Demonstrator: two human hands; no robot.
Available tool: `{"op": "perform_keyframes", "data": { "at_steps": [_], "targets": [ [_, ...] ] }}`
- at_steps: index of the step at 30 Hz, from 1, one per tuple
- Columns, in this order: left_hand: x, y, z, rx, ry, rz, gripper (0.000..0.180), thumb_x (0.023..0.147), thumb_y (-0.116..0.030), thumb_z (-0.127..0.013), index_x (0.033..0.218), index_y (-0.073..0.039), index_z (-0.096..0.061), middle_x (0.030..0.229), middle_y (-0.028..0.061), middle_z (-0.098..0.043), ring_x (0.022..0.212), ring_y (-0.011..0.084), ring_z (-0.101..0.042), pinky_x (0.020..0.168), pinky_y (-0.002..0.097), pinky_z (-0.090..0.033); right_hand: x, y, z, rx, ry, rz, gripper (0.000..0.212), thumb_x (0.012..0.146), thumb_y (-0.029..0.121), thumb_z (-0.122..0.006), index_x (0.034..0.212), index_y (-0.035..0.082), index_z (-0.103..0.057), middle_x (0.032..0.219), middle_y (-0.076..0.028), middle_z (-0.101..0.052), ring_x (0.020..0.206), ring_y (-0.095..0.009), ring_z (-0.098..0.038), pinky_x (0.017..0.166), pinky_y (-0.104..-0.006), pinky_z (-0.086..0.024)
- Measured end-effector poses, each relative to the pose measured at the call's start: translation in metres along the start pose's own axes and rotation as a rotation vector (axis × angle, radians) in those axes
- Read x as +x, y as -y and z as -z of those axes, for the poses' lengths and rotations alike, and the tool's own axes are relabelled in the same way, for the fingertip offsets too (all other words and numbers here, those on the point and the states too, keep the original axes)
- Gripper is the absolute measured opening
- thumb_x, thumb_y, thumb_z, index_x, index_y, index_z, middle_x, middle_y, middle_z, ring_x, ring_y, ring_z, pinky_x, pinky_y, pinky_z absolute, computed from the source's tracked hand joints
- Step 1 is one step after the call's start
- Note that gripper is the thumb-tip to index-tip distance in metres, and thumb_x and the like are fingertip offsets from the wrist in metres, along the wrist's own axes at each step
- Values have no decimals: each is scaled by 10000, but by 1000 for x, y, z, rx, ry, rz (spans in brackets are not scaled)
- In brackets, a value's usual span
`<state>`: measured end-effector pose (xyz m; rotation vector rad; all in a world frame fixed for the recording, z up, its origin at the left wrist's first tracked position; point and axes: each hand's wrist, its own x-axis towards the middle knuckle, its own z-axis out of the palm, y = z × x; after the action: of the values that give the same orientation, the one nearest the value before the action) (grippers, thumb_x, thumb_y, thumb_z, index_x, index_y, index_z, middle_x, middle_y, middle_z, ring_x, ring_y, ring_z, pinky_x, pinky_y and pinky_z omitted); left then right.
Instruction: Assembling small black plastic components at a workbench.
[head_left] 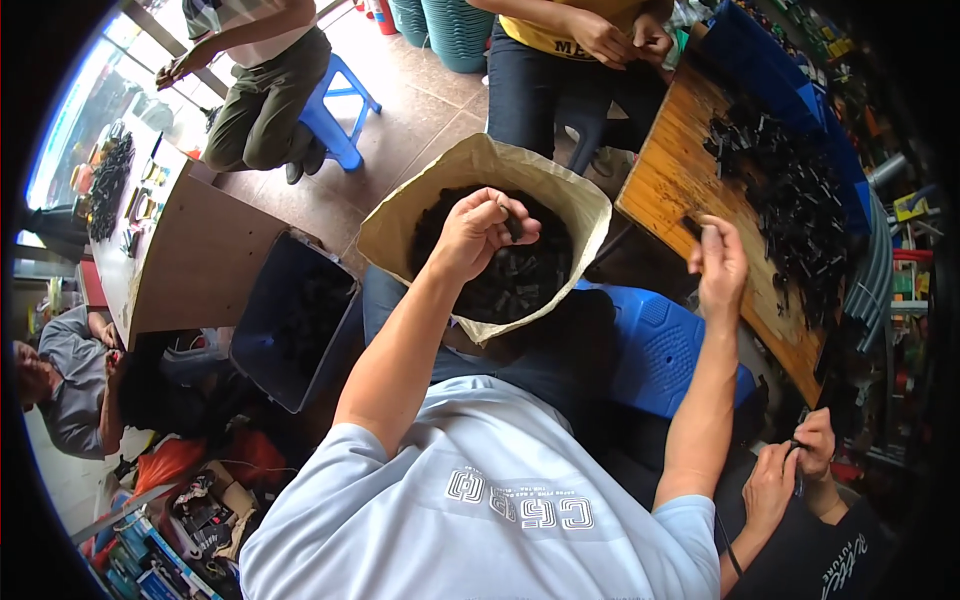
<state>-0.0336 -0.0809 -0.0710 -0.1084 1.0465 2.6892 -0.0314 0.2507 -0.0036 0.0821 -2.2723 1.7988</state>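
Observation:
My left hand (475,232) is closed over the mouth of a woven beige sack (400,212). Pinched in its fingers is a small black part (513,227), its exact kind too small to tell. Many similar black pieces (520,285) lie inside the sack. Further right, my right hand (720,265) is raised beside the edge of a wooden table (668,160). A short dark piece (692,227) shows at its fingertips. On the table a heap of black parts (775,190) is spread along the far right side.
A blue bin (300,388) with dark pieces stands left of the sack. Blue plastic stools (665,350) (345,115) are around me. Co-workers sit ahead, at left and at lower right, where a co-worker's hands (790,470) hold a dark piece. A white-topped table (190,240) is at left.

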Motion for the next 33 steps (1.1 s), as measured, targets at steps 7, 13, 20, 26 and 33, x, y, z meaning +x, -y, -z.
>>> {"op": "perform_keyframes", "data": {
  "at_steps": [7,13,20,26,33],
  "targets": [
    [-21,1,-54,801,229,-394,289,790,-80,-691,1056,10,-623,894,40,-632,683,134,-531,609,266,-448,-23,37,-87,318,173,-415,181,976,211,-545,871,69,-504,624,1,-502,417,-21,-351,357,-181,-258],
    [-37,-12,-88,1247,313,-667,257,824,-77,-677,1060,2,-613,840,146,-625,672,228,-591,614,311,-475,-34,51,-102,389,276,-405,188,969,193,-553,851,55,-504,589,13,-486,409,-38,-373,377,-203,-293],
    [-44,-1,-87,982,171,-450,122,865,-56,-623,962,19,-624,758,151,-632,668,247,-637,611,311,-495,-54,41,-101,395,321,-162,197,951,95,-557,1109,-21,-577,821,-54,-628,734,-122,-620,685,-252,-532],
    [-38,18,-88,1093,148,-645,94,847,-46,-641,831,3,-562,720,133,-605,656,260,-636,583,327,-490,-54,26,-98,438,318,-163,136,935,47,-528,1038,-16,-592,851,-59,-633,724,-114,-610,678,-252,-520],
    [-43,26,-93,965,86,-619,74,866,-52,-616,885,-7,-561,753,89,-600,653,183,-599,572,300,-470,-55,23,-94,506,383,-186,146,913,49,-539,1042,7,-594,898,-39,-615,721,-85,-560,678,-238,-476]
  ]
}}
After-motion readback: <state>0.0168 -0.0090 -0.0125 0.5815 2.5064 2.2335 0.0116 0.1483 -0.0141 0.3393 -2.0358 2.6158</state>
